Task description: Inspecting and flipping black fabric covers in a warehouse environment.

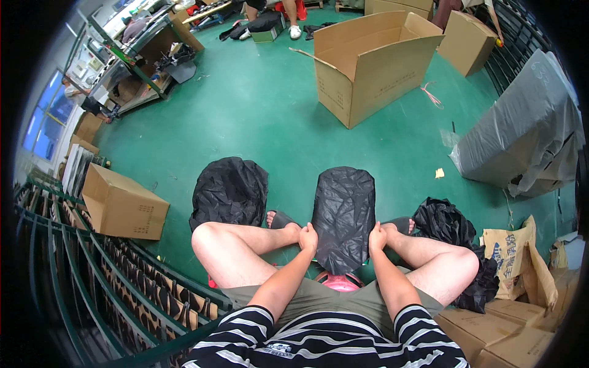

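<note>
Between my knees a black, crinkled fabric cover [345, 211] with rounded ends is spread out, its near end narrowing toward a pink stool [339, 282]. My left hand [308, 238] is closed at the cover's left edge, and my right hand [377, 237] is closed at its right edge. Whether anything lies inside or under the cover is hidden. A similar black cover [228, 189] rests on the floor beyond my left knee. Crumpled black fabric [443, 222] lies in a heap beyond my right knee.
A large open carton [380, 76] stands ahead on the green floor. Curved metal racks [116, 276] and a carton [126, 203] are at left. At right are a grey plastic-wrapped stack [521, 126], a brown paper sack [512, 254] and cartons [478, 331]. Other people work farther off.
</note>
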{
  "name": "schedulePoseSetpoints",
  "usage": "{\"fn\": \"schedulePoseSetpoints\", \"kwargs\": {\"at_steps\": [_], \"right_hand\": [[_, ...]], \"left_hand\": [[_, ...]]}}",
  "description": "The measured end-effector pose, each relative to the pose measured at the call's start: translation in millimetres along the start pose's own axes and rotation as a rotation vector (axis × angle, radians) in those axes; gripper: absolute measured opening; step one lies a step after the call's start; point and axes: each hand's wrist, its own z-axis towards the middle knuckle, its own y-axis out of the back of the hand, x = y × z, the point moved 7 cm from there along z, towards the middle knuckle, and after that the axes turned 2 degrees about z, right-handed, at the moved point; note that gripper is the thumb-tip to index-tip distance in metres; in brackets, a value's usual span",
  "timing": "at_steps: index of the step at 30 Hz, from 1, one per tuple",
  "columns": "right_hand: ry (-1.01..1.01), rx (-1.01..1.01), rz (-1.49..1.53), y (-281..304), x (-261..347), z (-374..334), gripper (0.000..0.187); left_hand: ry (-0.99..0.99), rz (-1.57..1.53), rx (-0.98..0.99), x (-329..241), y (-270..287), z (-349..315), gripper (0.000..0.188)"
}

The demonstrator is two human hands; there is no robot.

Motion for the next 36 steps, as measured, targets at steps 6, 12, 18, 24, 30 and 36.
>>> {"fn": "schedulePoseSetpoints", "kwargs": {"at_steps": [6, 12, 18, 24, 30, 36], "right_hand": [[-0.049, 0.027, -0.023, 13, 17, -19, 0.073], [-0.187, 0.046, -0.137, 12, 5, -25, 0.088], [-0.193, 0.024, -0.229, -16, -48, 31, 0.076], [-0.196, 0.036, -0.212, 2, 3, -37, 0.073], [-0.200, -0.023, -0.131, 18, 18, -38, 0.072], [-0.216, 0.074, -0.208, 15, 27, -48, 0.069]], "left_hand": [[-0.042, 0.078, 0.036, 2, 1, 6, 0.050], [0.124, 0.102, 0.054, 17, 6, 8, 0.046], [0.135, 0.165, 0.173, -6, -3, 0, 0.047], [0.010, 0.261, 0.137, 26, 12, 13, 0.058], [0.000, 0.353, 0.216, 13, 12, -3, 0.053], [0.013, 0.485, 0.214, 58, -7, 40, 0.050]]}}
